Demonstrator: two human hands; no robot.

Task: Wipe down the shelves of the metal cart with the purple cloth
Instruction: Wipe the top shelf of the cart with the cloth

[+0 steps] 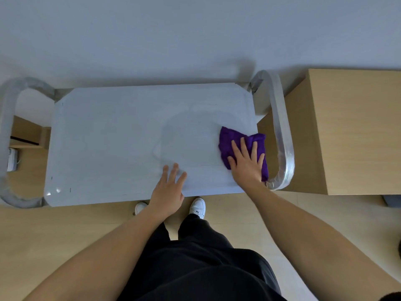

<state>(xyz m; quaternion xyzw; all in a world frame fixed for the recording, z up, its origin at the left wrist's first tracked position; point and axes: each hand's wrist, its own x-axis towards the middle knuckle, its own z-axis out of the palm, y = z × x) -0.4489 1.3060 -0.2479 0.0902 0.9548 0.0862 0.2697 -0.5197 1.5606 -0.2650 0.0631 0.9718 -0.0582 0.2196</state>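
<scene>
The metal cart's top shelf (112,140) fills the middle of the head view, pale and shiny, still under a protective film. A crumpled purple cloth (233,137) lies on its right end near the front corner. My right hand (246,164) presses flat on the cloth, fingers spread over it. My left hand (169,190) rests open on the shelf's front edge, fingers apart, holding nothing. Faint wet streaks show on the shelf left of the cloth.
Wrapped tubular handles curve up at the cart's left end (8,127) and right end (282,131). A light wooden cabinet (355,131) stands close on the right. A grey wall is behind. My white shoes (198,206) are on the wooden floor just under the front edge.
</scene>
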